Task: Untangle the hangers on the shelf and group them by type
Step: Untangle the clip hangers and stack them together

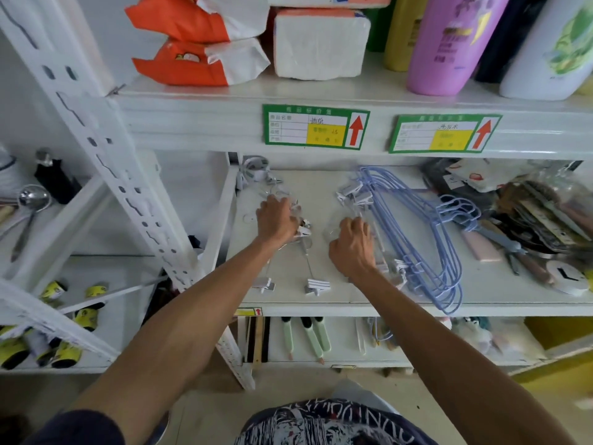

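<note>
Both hands curl on clip hangers mid-shelf: our left hand (276, 220) grips one bunch (301, 228), our right hand (353, 244) another (390, 266). Blue wire hangers (426, 239) at three o'clock may snag their clips.

The shelf (321, 191) at mid-frame looks like matt white painted metal. On its right side lie smooth lilac coated-wire hangers (426, 239); clear glossy plastic clip hangers (316, 285) with thin metal rods sit at centre. At the upper right, a purple bottle (449, 43) is glossy plastic.
</note>
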The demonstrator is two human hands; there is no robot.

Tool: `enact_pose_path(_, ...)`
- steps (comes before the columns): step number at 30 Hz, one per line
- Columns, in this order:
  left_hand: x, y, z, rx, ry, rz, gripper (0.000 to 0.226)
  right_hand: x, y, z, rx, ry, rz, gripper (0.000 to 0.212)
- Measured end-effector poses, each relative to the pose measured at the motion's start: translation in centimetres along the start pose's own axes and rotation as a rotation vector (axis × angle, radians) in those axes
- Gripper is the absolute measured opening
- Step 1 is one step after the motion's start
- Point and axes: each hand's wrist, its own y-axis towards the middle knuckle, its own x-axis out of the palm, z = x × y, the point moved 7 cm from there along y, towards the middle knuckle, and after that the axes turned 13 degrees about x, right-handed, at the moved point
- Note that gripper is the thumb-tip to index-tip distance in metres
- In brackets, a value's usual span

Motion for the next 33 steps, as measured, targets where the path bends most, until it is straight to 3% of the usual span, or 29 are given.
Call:
enact_pose_path(3, 1.4, -2.5, -3.5, -0.221, 0.043, -0.234, 0.058, 2.6, -1.3, -2.3, 0.000, -0.023, -0.215, 0.034)
enact_pose_path(5, 2.8, -3.5, -4.9, -0.184, -0.066, -0.302, 0.060, 4.8, -2.6, -3.1, -0.004, -0.183, -0.370, 0.054)
enact_pose_path(7, 3.2, -4.2, -5.0, -0.077, -0.129, -0.315, 0.051, 6.4, -3.6, -3.5, -0.013, -0.223, -0.434, 0.054)
enact_pose_path(10, 2.2, -4.8, -5.3, -0.067, -0.159, -0.256, 0.034, 7.1, -3.7, -3.4, 0.044, -0.164, -0.432, 0.038)
enact_pose_path(18, 1.2, -5.1, -6.1, -0.155, -0.141, -0.166, 0.006, 5.6, -3.1, -2.9, 0.091, 0.098, -0.361, 0.027)
enact_pose_path(22, 0.7, -5.0, -4.7, -0.157, -0.161, -0.110, 0.009, 5.2, -2.8, -2.5, 0.141, 0.156, -0.379, 0.025)
enact_pose_path(26, 0.2, -4.9, -2.9, -0.153, -0.263, -0.173, 0.015, 5.7, -2.7, -2.6, 0.190, 0.236, -0.479, 0.028)
enact_pose_path(33, -1.0, -4.8, -2.3, -0.280, -0.524, -0.185, 0.019, 5.3, -2.6, -4.7, 0.303, 0.635, -0.562, 0.024)
